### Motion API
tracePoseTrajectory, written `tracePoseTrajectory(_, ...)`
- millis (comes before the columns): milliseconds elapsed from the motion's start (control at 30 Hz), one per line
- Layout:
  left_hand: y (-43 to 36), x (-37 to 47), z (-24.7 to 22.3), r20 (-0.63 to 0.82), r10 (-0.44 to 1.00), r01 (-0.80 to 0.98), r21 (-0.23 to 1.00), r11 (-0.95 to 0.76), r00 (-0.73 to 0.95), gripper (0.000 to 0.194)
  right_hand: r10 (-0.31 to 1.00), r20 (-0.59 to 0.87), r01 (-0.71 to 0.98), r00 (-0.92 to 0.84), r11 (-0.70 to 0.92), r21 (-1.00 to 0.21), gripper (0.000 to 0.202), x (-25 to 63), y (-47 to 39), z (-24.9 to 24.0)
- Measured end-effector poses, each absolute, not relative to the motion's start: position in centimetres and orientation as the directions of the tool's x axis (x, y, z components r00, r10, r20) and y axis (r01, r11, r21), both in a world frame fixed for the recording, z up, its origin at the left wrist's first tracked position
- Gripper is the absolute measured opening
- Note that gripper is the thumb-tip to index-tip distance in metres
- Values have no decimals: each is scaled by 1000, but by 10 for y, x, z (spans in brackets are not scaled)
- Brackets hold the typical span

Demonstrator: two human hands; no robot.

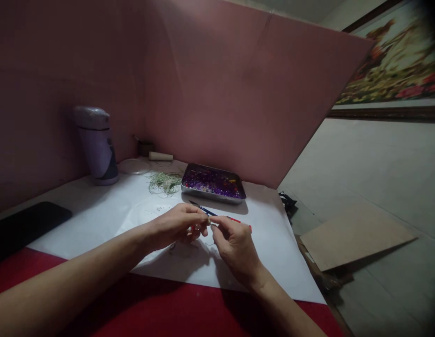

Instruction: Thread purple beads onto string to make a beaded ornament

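My left hand [184, 224] and my right hand [234, 243] meet over the white sheet [273, 262], fingertips nearly touching. Between the fingertips is a tiny pale piece [209, 220], too small to name. A small clear and red item [195, 228] shows under the fingers of my left hand. Both hands are closed in a pinch. Behind them lies a dark pointed tool [203, 208], and a red strip [247, 228] shows past my right fingers. Farther back stands a metal tray [217, 197] of purple beads. Left of the tray is a tangle of green thread [165, 183].
A purple bottle [98, 145] stands at the back left, near a pale roll [161, 156] and a small dark pot [145, 148]. A black flat object [31, 224] lies at the left. Pink panels [238, 93] rise behind; cardboard [357, 236] lies beyond the right edge.
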State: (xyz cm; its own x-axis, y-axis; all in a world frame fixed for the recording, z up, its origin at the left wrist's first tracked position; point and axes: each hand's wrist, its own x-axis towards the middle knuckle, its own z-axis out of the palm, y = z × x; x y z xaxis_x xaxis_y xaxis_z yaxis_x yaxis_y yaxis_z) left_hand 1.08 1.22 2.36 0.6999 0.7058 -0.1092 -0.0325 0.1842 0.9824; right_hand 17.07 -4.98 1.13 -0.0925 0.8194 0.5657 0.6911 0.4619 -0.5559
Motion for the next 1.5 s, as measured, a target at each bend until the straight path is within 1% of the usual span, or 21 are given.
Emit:
tracePoseTrajectory(133,12,10,25,-133,689,-49,970,238,712,16,838,539,724,-89,426,-543,28,171,-51,13)
tracePoseTrajectory(400,13,12,24,-140,690,-60,964,257,710,13,848,518,759,-110,408,-507,28,171,-52,14)
tracePoseTrajectory(633,12,12,27,-141,705,-43,971,237,695,11,828,550,827,-114,386,-410,27,171,-53,12)
tracePoseTrajectory(867,12,12,26,-147,726,-22,976,218,672,9,818,564,836,-113,385,-391,28,173,-52,10)
tracePoseTrajectory(1000,11,12,26,-151,722,-27,973,228,676,12,815,568,837,-119,389,-384,29,173,-52,10)
tracePoseTrajectory(1167,11,12,26,-186,721,-7,967,255,668,14,783,606,838,-140,420,-349,31,173,-52,10)
tracePoseTrajectory(1300,11,11,27,-178,712,-15,967,256,679,16,769,621,838,-150,432,-333,30,174,-51,10)
tracePoseTrajectory(1400,11,10,27,-194,681,-10,959,284,707,19,765,624,847,-158,430,-312,30,175,-50,9)
tracePoseTrajectory(1500,12,9,26,-223,625,-13,937,350,749,22,758,627,854,-180,436,-282,36,177,-50,7)
